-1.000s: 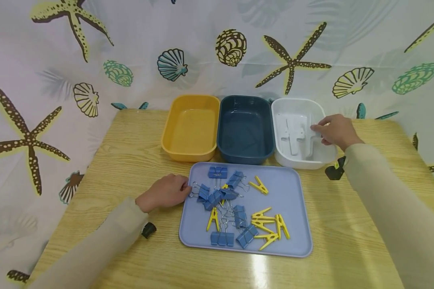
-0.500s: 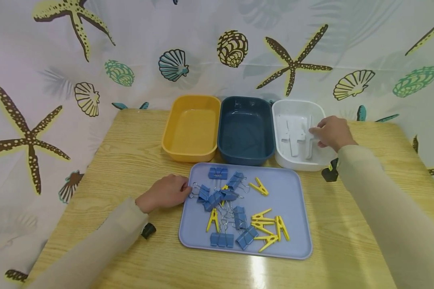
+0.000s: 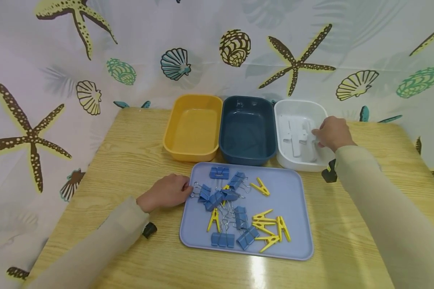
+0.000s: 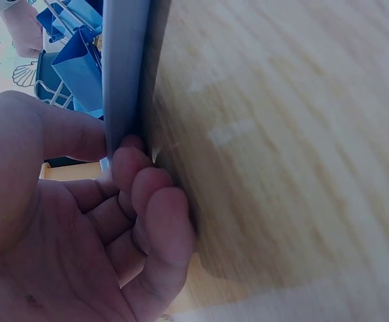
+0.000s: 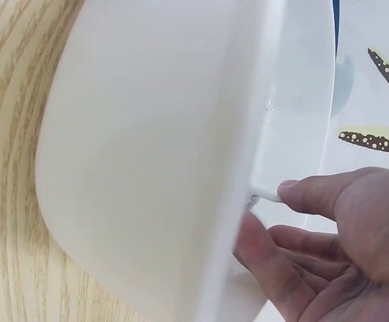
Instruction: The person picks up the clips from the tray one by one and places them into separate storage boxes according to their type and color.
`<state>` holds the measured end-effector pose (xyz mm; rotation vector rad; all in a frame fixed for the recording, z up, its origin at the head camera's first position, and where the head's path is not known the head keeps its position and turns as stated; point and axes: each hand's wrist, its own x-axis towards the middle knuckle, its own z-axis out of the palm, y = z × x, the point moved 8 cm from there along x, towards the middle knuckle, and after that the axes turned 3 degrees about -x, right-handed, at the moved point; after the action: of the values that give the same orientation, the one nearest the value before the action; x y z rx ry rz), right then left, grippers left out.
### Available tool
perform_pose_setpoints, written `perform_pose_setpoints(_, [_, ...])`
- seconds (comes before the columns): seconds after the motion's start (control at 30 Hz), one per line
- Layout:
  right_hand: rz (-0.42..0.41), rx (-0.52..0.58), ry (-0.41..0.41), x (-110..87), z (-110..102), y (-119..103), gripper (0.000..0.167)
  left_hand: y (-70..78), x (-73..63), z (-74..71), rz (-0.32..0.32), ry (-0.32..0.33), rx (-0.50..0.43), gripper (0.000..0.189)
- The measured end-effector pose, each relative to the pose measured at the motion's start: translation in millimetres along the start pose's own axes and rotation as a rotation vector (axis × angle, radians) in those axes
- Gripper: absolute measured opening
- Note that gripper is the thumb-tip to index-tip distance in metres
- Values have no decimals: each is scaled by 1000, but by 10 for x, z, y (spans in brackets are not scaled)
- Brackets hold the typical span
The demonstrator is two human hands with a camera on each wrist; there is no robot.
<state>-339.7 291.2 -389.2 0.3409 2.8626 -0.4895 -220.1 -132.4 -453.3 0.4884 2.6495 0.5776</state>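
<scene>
My left hand (image 3: 166, 192) grips the left rim of a pale blue tray (image 3: 293, 188), thumb on top and fingertips curled against its outer side in the left wrist view. On the tray lie several blue binder clips (image 3: 223, 239) and several yellow clothespins (image 3: 282, 228). My right hand (image 3: 333, 133) reaches over the right side of a white bin (image 3: 300, 165). Between its thumb and a finger is a narrow white plastic piece (image 5: 267, 195), mostly hidden by the bin wall in the right wrist view. Other long white plastic pieces (image 3: 295, 142) with short side tabs lie in the bin.
A yellow bin (image 3: 191, 156) and a dark blue bin (image 3: 247, 159) stand in a row left of the white one, behind the tray. All rest on a wooden table (image 3: 130, 140). A patterned curtain (image 3: 202, 32) hangs behind the table.
My right hand has shifted slightly left within the white bin, and the white piece by its fingers has moved a little. My left hand stays on the tray rim.
</scene>
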Motion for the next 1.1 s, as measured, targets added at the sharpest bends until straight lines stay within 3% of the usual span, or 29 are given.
perform_pose_setpoints(0.73, [-14,-74,-9,-50,10,-73,35,48,-11,-17,15,16,1,35])
perform_pose_setpoints(1.1, [-44,-110,36,-63,-34,-147,34,27,-25,-22,13,19,8,35])
